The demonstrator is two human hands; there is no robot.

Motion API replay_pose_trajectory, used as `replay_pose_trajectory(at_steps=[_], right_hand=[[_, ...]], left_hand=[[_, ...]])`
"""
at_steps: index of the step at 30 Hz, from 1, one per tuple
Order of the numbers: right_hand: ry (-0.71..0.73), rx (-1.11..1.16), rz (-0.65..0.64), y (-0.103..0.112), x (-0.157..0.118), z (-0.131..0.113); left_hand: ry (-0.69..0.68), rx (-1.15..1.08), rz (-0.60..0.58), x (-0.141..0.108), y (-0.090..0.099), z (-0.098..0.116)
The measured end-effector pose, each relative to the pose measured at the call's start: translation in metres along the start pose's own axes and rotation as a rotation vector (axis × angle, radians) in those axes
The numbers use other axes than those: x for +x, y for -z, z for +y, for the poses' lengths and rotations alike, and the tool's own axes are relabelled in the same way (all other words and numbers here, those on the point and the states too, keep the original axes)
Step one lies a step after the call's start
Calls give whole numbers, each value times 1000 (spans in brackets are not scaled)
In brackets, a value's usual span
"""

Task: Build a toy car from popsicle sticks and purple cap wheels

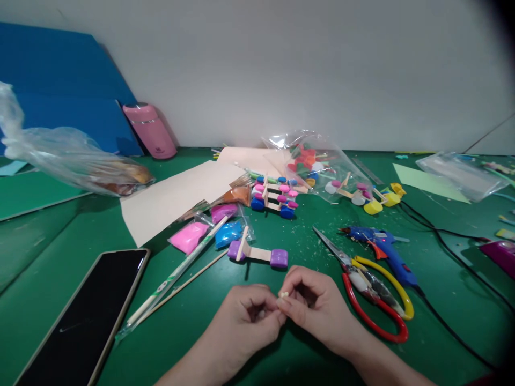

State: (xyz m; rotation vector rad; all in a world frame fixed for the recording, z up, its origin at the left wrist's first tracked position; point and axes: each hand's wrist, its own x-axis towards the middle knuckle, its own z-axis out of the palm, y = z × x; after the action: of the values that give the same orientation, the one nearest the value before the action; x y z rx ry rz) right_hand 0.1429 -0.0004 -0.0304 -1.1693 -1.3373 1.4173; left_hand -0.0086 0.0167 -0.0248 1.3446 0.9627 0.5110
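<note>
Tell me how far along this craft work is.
Several wooden-stick pieces with colourful rounded ends look assembled, as does the one with purple blocky ends nearer the hands. In hand: a tiny pale piece at the right hand's fingertips, with the left hand meeting it. Possibly left: fitting that piece somewhere. The clear packets of pink and blue material still look full; the final count isn't shown.

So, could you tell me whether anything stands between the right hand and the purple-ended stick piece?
Nothing visible does: the purple-ended stick piece lies just beyond the right hand, which pinches a small pale piece. The scissors lie off to the right, outside that gap.
</note>
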Motion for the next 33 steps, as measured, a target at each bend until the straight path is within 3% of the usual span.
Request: replay_pose_trajectory(at_steps=[5,10,14,19,24,26,29,31,33], right_hand=[[10,-107,-7,2,-2,-2],[35,-169,30,0,-4,1],[138,-232,88,-1,-5,3],[298,-315,123,-1,-6,3],[350,-344,112,0,-4,-1],[342,-380,186,6,-4,-5],[334,-546,414,27,-12,-12],[267,-706,534,48,-26,-13],[167,-862,568,69,-45,-9]], left_hand=[[55,-70,-57,-1,-2,-5],[-50,-48,31,-2,-4,-1],[-108,-176,28,-4,-5,4],[-14,-322,53,-6,-7,8],[75,-437,93,-7,-8,7],[135,-519,113,-7,-6,5],[198,-642,116,-7,-4,2],[222,-703,109,-7,-2,1],[239,-742,106,-7,0,1]])
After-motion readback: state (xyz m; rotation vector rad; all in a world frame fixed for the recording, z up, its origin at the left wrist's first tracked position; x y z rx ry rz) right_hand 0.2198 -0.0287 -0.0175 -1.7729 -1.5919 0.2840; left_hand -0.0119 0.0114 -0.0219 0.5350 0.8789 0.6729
